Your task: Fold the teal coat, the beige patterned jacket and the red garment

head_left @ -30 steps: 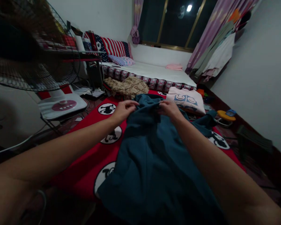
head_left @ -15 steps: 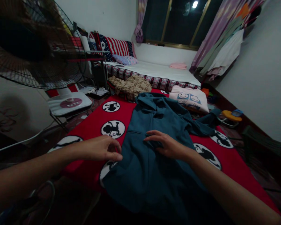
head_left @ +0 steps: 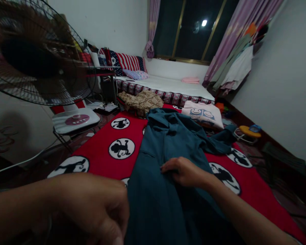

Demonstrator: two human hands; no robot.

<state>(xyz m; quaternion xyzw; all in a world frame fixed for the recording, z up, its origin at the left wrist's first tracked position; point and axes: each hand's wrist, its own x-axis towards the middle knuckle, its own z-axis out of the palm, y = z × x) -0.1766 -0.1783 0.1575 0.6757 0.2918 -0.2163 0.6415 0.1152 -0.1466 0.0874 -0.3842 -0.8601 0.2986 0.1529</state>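
Note:
A dark teal coat [head_left: 153,183] lies spread with its collar away from me and one sleeve out to the right. My right hand [head_left: 186,171] is on its front, with the fingers closed on the cloth along the front opening. Close to the camera at the lower left is my left hand [head_left: 99,207], curled at the coat's near left edge. Its fingertips are mostly hidden, but the cloth beside it runs straight toward me, as if held there.
Under the coat is a red blanket [head_left: 97,153] with monkey prints. Beyond lie a brown patterned garment [head_left: 142,102] and a folded pink top [head_left: 202,114]. A fan [head_left: 38,58] stands close at left, a yellow stool [head_left: 250,131] at right, a bed [head_left: 165,80] behind.
My left hand has moved down and nearer to me, its fingers curling in. My right hand has closed on the cloth. The coat's near left part is now drawn straighter toward me.

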